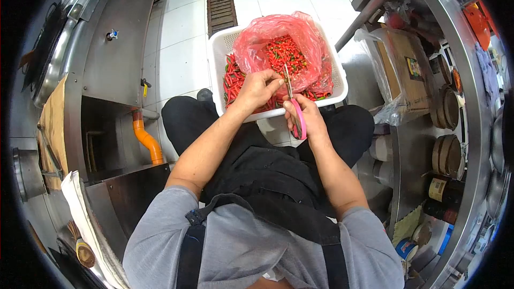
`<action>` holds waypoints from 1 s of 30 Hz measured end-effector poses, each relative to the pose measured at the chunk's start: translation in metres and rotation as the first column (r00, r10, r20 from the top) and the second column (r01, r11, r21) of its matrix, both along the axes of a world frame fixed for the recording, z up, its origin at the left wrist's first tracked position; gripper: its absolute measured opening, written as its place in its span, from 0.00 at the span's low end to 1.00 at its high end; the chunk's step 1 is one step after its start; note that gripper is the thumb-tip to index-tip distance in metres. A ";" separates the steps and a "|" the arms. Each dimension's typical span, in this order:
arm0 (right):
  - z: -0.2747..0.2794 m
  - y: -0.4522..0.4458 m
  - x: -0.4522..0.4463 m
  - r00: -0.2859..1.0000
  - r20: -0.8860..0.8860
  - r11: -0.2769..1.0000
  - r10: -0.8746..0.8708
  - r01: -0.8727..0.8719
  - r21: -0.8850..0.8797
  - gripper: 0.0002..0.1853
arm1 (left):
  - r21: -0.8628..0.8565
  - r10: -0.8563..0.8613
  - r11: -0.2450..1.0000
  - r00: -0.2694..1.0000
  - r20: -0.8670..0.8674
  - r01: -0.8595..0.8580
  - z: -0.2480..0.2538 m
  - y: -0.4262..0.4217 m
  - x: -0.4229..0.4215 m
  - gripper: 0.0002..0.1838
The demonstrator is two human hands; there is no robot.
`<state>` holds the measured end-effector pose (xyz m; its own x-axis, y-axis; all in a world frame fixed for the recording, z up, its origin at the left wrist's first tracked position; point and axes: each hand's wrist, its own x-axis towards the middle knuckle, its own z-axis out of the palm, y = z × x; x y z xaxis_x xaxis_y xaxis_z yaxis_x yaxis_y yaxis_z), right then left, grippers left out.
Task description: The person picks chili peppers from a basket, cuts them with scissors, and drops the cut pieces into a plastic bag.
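My right hand (pixel 308 119) is wrapped round a pair of scissors with pink handles (pixel 301 120). The blades (pixel 288 79) point away from me over the peppers. Close beside them, my left hand (pixel 258 91) is closed in a pinch, fingertips almost at the blades; what it pinches is too small to make out. Both hands are above a white plastic basket (pixel 216 56) between my knees. Small red chili peppers (pixel 234 79), some with green stems, lie in the basket. A translucent red plastic bag (pixel 251 43) inside it stands open, holding cut chili pieces (pixel 286 52).
Steel kitchen equipment (pixel 115 37) with valves stands on the left, an orange drain pipe (pixel 146 138) below it. To the right, a metal shelf holds a plastic-wrapped cardboard box (pixel 409 67) and bottles (pixel 444 190). A floor drain grate (pixel 220 0) runs beyond the basket.
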<state>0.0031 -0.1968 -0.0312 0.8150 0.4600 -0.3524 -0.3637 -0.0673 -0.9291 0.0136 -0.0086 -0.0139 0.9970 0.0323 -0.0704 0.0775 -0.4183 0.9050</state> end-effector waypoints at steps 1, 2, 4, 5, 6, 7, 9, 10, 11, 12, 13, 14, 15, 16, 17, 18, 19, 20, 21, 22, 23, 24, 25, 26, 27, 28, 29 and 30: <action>0.000 0.001 0.003 1.000 0.001 1.000 -0.001 0.001 0.001 0.17 | 0.001 -0.001 1.000 1.000 0.001 0.001 -0.003 0.001 0.003 0.11; 0.001 0.001 0.007 0.999 -0.035 0.999 -0.005 0.004 -0.044 0.19 | 0.054 0.001 0.999 1.000 0.030 -0.003 -0.008 0.002 0.007 0.12; 0.004 0.002 0.012 0.998 -0.069 0.996 -0.012 0.005 -0.090 0.20 | 0.107 0.002 0.994 0.998 0.062 -0.009 -0.011 0.004 0.015 0.12; 0.006 0.002 0.014 0.995 -0.093 0.994 -0.034 0.024 -0.102 0.20 | 0.129 0.020 0.991 1.000 0.021 -0.022 -0.013 0.005 0.019 0.12; 0.007 0.002 0.016 0.992 -0.114 0.993 -0.054 0.041 -0.115 0.20 | 0.152 0.041 0.988 0.999 -0.019 -0.037 -0.014 0.006 0.024 0.11; 0.009 0.001 0.017 0.995 -0.085 0.990 -0.049 0.037 -0.134 0.20 | 0.151 0.043 0.988 0.999 -0.017 -0.040 -0.019 0.008 0.030 0.11; 0.008 -0.001 0.015 0.994 -0.089 0.992 -0.064 0.053 -0.117 0.19 | 0.276 0.025 0.958 0.981 0.193 -0.079 -0.024 0.009 0.039 0.13; 0.008 -0.002 0.014 0.993 -0.090 0.992 -0.082 0.073 -0.099 0.19 | 0.274 0.026 0.959 0.981 0.193 -0.079 -0.023 0.010 0.042 0.13; 0.009 -0.005 0.011 0.992 -0.092 0.992 -0.083 0.073 -0.102 0.19 | 0.273 0.032 0.956 0.960 0.279 -0.111 -0.022 0.012 0.045 0.15; 0.012 -0.007 0.006 0.990 -0.082 0.991 -0.118 0.113 -0.067 0.18 | 0.270 0.036 0.952 0.931 0.362 -0.142 -0.020 0.014 0.047 0.17; 0.014 -0.010 0.001 0.985 -0.076 0.988 -0.153 0.151 -0.032 0.18 | 0.252 0.047 0.954 0.914 0.402 -0.160 -0.026 0.021 0.051 0.20; 0.014 -0.017 -0.002 0.984 -0.092 0.988 -0.151 0.148 -0.034 0.16 | 0.190 0.058 0.968 0.887 0.459 -0.161 -0.031 0.032 0.054 0.21; 0.011 -0.025 -0.006 0.983 -0.087 0.987 -0.161 0.160 -0.026 0.16 | 0.201 0.072 0.966 0.914 0.398 -0.164 -0.025 0.041 0.050 0.19; 0.011 -0.032 -0.011 0.981 -0.084 0.985 -0.172 0.171 -0.017 0.16 | 0.214 0.087 0.963 0.939 0.333 -0.165 -0.016 0.051 0.043 0.17; 0.014 -0.038 -0.015 0.975 -0.119 0.982 -0.189 0.189 -0.006 0.16 | 0.221 0.087 0.962 0.943 0.320 -0.163 -0.011 0.063 0.036 0.17; 0.012 -0.045 -0.018 0.973 -0.100 0.979 -0.206 0.205 -0.016 0.18 | 0.323 0.037 0.940 0.974 0.225 -0.110 -0.009 0.076 0.028 0.14; 0.005 -0.051 -0.020 0.975 -0.087 0.978 -0.206 0.207 0.006 0.18 | 0.416 -0.005 0.908 0.992 0.125 -0.047 -0.008 0.083 0.023 0.12; -0.001 -0.054 -0.021 0.976 -0.072 0.977 -0.208 0.210 0.029 0.18 | 0.420 -0.003 0.906 0.993 0.118 -0.047 -0.015 0.085 0.018 0.12; -0.004 -0.053 -0.023 0.976 -0.078 0.978 -0.204 0.207 0.031 0.18 | 0.486 -0.081 0.872 0.996 0.045 0.048 -0.021 0.086 0.013 0.10; -0.005 -0.052 -0.024 0.976 -0.082 0.979 -0.201 0.204 0.031 0.18 | 0.543 -0.153 0.827 0.988 -0.031 0.145 -0.026 0.086 0.009 0.09; -0.006 -0.051 -0.024 0.977 -0.084 0.979 -0.197 0.200 0.033 0.18 | 0.573 -0.181 0.798 0.982 -0.063 0.184 -0.033 0.082 0.005 0.09; -0.004 -0.048 -0.024 0.977 -0.085 0.979 -0.195 0.199 0.035 0.18 | 0.610 -0.195 0.762 0.976 -0.102 0.216 -0.037 0.075 0.002 0.09; -0.002 -0.044 -0.025 0.976 -0.094 0.978 -0.197 0.202 0.053 0.18 | 0.645 -0.195 0.729 0.973 -0.121 0.227 -0.041 0.069 -0.001 0.09; 0.001 -0.040 -0.026 0.974 -0.104 0.976 -0.199 0.207 0.070 0.18 | 0.678 -0.196 0.695 0.970 -0.140 0.239 -0.045 0.065 -0.004 0.09; 0.004 -0.037 -0.026 0.981 -0.084 0.982 -0.176 0.181 0.060 0.17 | 0.678 -0.200 0.694 0.970 -0.141 0.242 -0.046 0.063 -0.003 0.09; 0.004 -0.035 -0.028 0.980 -0.084 0.981 -0.180 0.186 0.060 0.17 | 0.703 -0.173 0.678 0.976 -0.133 0.216 -0.046 0.061 -0.003 0.09; 0.004 -0.034 -0.029 0.983 -0.080 0.985 -0.166 0.170 0.036 0.17 | 0.726 -0.146 0.661 0.982 -0.122 0.189 -0.047 0.060 -0.002 0.10; 0.004 -0.033 -0.030 0.986 -0.076 0.988 -0.151 0.152 0.012 0.17 | 0.727 -0.149 0.660 0.981 -0.121 0.190 -0.047 0.060 -0.001 0.10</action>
